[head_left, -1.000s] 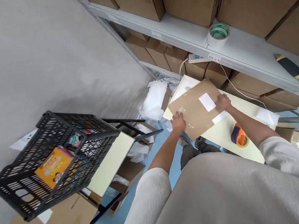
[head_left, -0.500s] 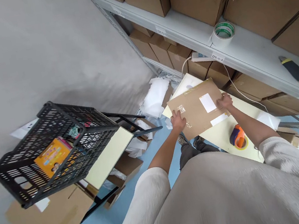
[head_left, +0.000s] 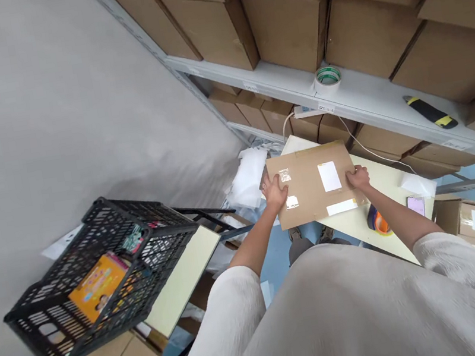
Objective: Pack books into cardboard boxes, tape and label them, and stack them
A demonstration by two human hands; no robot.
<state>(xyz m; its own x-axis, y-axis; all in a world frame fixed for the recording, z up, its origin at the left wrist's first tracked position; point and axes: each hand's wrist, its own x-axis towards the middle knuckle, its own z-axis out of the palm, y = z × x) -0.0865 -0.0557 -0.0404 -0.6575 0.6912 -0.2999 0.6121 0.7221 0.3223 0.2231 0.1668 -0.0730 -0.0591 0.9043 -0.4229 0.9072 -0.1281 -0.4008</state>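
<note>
A flat brown cardboard package (head_left: 306, 188) is gripped at both side edges: the left hand (head_left: 274, 191) is closed on its left edge, the right hand (head_left: 358, 177) on its right edge. Two white labels (head_left: 329, 176) are seen on its top. It is held over the near-left end of the pale surface (head_left: 382, 179); contact cannot be told. An orange tape dispenser (head_left: 377, 222) and a phone (head_left: 415, 205) are laid just right of it. A black crate (head_left: 63, 332) is set on a second surface (head_left: 181, 277) at left, with an orange booklet (head_left: 95, 280) and other small items inside. Cardboard boxes (head_left: 285, 26) are stacked on the shelf (head_left: 378, 98) above, beside a tape roll (head_left: 328, 76) and a knife (head_left: 429, 111).
</note>
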